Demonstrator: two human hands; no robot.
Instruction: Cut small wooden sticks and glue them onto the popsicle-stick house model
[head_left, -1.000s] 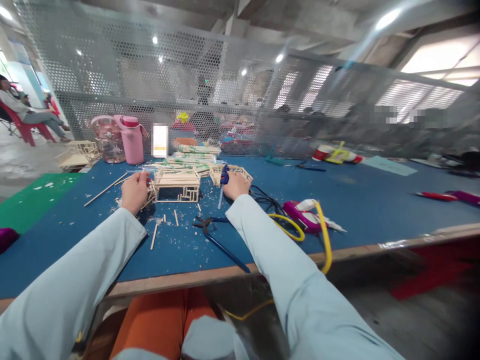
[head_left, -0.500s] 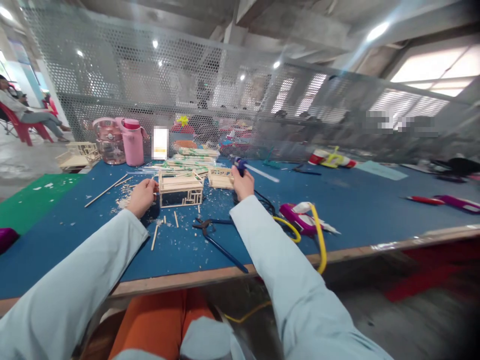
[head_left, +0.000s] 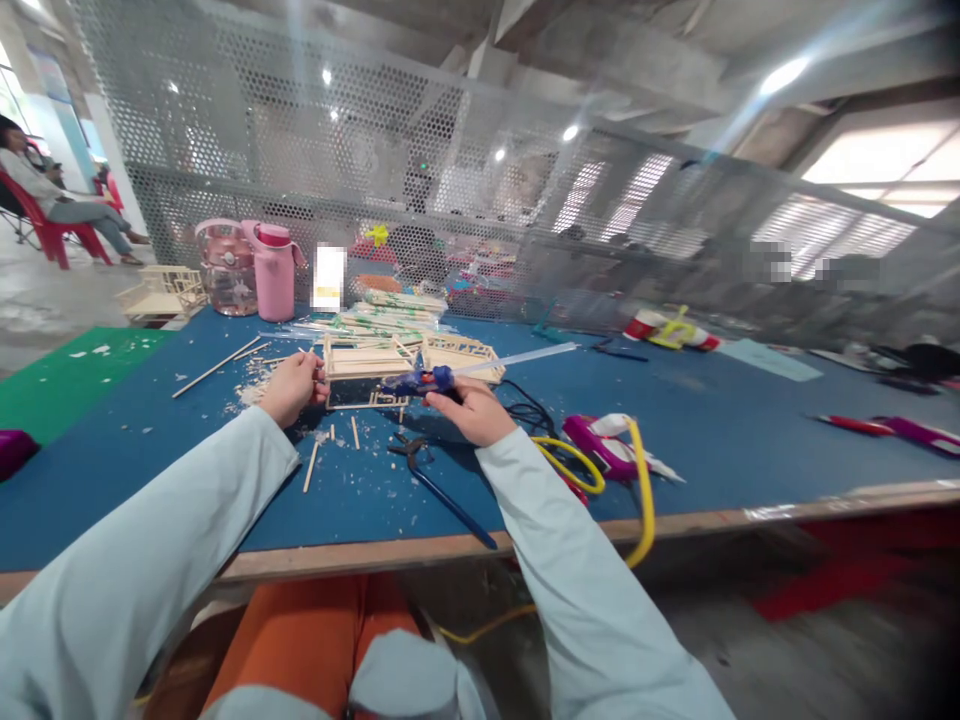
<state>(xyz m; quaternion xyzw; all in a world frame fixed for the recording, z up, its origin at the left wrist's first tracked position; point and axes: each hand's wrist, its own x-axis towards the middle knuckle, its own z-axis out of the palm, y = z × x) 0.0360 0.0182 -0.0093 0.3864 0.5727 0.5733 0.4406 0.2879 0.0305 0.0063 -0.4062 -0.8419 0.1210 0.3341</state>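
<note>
My left hand (head_left: pixel 289 388) is closed, its fingertips pinching the left end of a small wooden stick model (head_left: pixel 367 361) on the blue tabletop. My right hand (head_left: pixel 480 412) grips a blue glue gun (head_left: pixel 420 381), which points left across the front of this model and hides part of it. From the gun's back end a long pale glue stick (head_left: pixel 529 355) juts out to the right. Behind my right hand sits a second wooden stick piece (head_left: pixel 461 352), partly covered. Below the models lie loose short sticks (head_left: pixel 310 466) and dark-blue-handled pliers (head_left: pixel 442 492).
A purple tool (head_left: pixel 604 447) with a yellow cord lies right of my right hand. Wood scraps (head_left: pixel 259 382) are scattered on the left. Bundled sticks (head_left: pixel 390 318), a pink bottle (head_left: pixel 275 275) and a clear bottle (head_left: pixel 231 275) stand before a perforated metal screen (head_left: pixel 360 130). A seated person is far left.
My right hand has brought the glue gun left and toward me, from behind the second piece to the front of the model. My left hand stays at the model's left end.
</note>
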